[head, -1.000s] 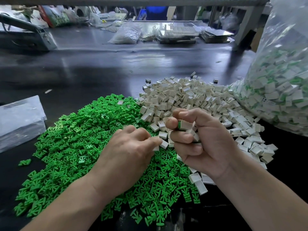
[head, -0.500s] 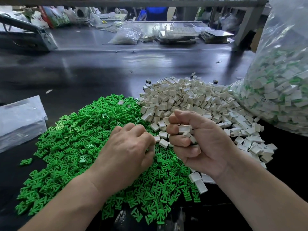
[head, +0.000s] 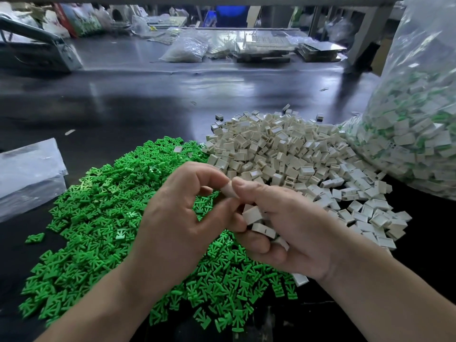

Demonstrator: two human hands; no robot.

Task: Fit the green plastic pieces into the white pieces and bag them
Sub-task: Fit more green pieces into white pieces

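A wide heap of small green plastic pieces (head: pixel 103 218) covers the dark table at the left. Beside it at the right lies a heap of white square pieces (head: pixel 291 156). Above the seam between the heaps, my left hand (head: pixel 172 223) and my right hand (head: pixel 291 228) meet on one white piece (head: pixel 228 190), pinched between the fingertips of both. The right hand also cradles several more white pieces (head: pixel 256 218) in its curled fingers. A large clear bag (head: pixel 419 134) at the right edge holds many fitted white-and-green pieces.
A flat stack of clear plastic bags (head: pixel 27 174) lies at the left. The dark table (head: pixel 148 102) stretches back to more bags and trays (head: pixel 261 49) at its far side. A grey metal frame (head: pixel 37 45) stands at the far left.
My left hand has risen off the green heap and come to the right hand. The right hand has loosened from a fist, and both now pinch one white piece between them.
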